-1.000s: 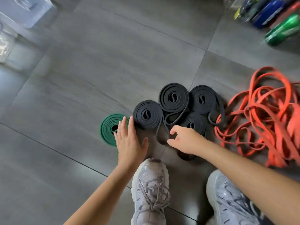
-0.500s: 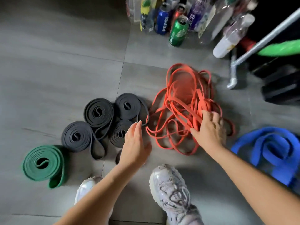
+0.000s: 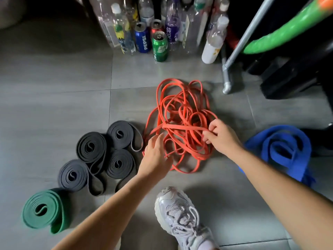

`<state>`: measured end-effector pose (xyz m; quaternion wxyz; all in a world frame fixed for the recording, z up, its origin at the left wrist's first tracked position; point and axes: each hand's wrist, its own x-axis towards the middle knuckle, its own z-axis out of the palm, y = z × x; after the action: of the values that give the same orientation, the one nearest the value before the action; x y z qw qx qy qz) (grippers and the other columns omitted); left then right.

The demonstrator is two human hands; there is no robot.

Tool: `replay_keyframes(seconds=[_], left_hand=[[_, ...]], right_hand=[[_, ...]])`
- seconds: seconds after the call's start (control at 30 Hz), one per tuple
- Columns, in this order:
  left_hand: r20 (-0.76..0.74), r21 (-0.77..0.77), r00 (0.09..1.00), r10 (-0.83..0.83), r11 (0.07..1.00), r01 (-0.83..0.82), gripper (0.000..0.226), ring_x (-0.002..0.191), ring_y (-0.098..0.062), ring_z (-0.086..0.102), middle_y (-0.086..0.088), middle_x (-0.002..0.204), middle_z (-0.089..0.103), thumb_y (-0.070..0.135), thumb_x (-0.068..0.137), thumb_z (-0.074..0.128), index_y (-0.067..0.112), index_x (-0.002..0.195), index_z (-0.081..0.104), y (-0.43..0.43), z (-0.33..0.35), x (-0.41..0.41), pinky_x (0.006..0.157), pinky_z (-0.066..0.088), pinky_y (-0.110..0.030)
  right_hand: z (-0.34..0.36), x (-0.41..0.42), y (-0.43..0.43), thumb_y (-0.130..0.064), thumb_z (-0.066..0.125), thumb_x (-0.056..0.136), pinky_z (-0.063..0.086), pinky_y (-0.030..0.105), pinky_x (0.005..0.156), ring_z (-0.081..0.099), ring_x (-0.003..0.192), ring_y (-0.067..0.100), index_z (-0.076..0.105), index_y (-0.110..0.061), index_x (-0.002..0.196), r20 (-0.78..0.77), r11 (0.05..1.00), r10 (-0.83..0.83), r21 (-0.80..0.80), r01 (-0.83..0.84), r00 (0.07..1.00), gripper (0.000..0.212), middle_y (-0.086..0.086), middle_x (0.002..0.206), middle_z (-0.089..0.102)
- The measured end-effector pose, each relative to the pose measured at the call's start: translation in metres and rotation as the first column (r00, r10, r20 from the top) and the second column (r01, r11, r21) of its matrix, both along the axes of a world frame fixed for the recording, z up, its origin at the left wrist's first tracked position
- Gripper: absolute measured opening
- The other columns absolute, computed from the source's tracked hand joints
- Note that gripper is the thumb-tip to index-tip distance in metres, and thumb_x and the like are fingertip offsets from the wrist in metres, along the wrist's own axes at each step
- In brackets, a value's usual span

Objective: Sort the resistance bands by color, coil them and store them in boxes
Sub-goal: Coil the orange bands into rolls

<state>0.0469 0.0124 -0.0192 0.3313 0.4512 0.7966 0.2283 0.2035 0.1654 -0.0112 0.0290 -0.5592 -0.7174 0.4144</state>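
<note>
R hand (image 3: 222,139): grip closed to a pinch, thumb + curled fingers on one flat strand at the right edge of the orange bands (image 3: 182,109). That strand runs straight leftward across the top of the heap. L hand (image 3: 155,156): grip wide open, fingers spread & nearly straight, holding nothing, tips at the heap's left edge. Can't tell if they touch the strands.

Orange bands: thin, flat, matte rubber ribbons, uncoiled, a loose tangle of loops on the grey tile floor (image 3: 54,105). Approx. centre of view, between the black coils (image 3: 91,147) and the blue band (image 3: 281,147).

Black coils: 4 wider matte bands rolled into flat spirals, spiral face up, bunched & touching one another, loose tail ends looping out; just left of the tangle. Green coil (image 3: 42,210): wider still, rolled, bottom-left, just beside the nearest black one. Blue band: widest, loosely folded, not rolled tight, right of the R forearm.

Far side: clear plastic bottles (image 3: 115,20) & cans (image 3: 159,46) standing upright in a cluster. A pale lace-up shoe (image 3: 180,213) sits betw. the forearms.
</note>
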Motion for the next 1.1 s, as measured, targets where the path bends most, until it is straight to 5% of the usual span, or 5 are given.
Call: replay_keyframes(seconds=[0.33,0.7,0.87,1.0,1.1], left_hand=[[0.031,-0.197,0.872,-0.489,0.852,0.485,0.04,0.119,-0.019,0.047,0.0,0.125,0.046,0.024,0.086,0.062,0.018,0.125,0.056,0.025,0.052,0.018,0.094,0.034,-0.019],[-0.021,-0.383,0.932,-0.363,0.863,0.328,0.035,0.108,-0.028,0.056,-0.004,0.116,0.059,0.033,0.082,0.061,0.022,0.115,0.058,0.017,-0.046,-0.021,0.088,0.046,-0.033],[-0.288,-0.48,0.713,-0.639,0.741,0.47,0.052,0.134,-0.024,0.027,0.003,0.14,0.04,0.022,0.086,0.054,0.025,0.136,0.039,-0.002,-0.064,-0.007,0.106,0.031,-0.037],[-0.468,-0.484,0.555,-0.688,0.725,0.49,0.034,0.127,-0.028,0.038,-0.003,0.128,0.053,0.013,0.092,0.043,0.02,0.122,0.057,-0.012,-0.05,-0.008,0.098,0.033,-0.034],[-0.36,-0.453,0.707,-0.608,0.777,0.437,0.023,0.114,-0.025,0.049,0.0,0.115,0.058,0.019,0.092,0.047,0.025,0.109,0.061,-0.025,-0.021,-0.016,0.089,0.039,-0.032]], right_hand=[[0.051,0.032,-0.048,-0.073,0.046,0.064,0.043,0.034,0.071,0.057,0.07,0.015,0.052,-0.019,0.062,0.073,0.898,0.438,0.013,-0.44,0.896,0.054,-0.007,0.065,0.059],[-0.046,0.017,-0.054,-0.042,0.062,0.082,0.044,0.03,0.083,0.062,0.098,0.02,0.059,-0.023,0.085,0.277,0.928,0.369,-0.152,-0.339,0.887,0.019,-0.003,0.092,0.068],[-0.081,0.016,-0.1,-0.043,0.061,0.082,0.041,0.035,0.101,0.047,0.125,0.026,0.043,-0.018,0.13,0.446,0.807,0.579,-0.199,-0.555,0.682,0.057,0.004,0.139,0.041],[-0.07,0.015,-0.109,-0.037,0.056,0.085,0.045,0.032,0.091,0.055,0.112,0.026,0.061,-0.019,0.107,0.374,0.829,0.558,-0.216,-0.515,0.741,0.029,0.005,0.122,0.052],[-0.04,0.021,-0.106,-0.037,0.056,0.084,0.044,0.03,0.086,0.054,0.111,0.022,0.065,-0.021,0.097,0.312,0.868,0.495,-0.128,-0.48,0.811,0.023,-0.001,0.118,0.052]])
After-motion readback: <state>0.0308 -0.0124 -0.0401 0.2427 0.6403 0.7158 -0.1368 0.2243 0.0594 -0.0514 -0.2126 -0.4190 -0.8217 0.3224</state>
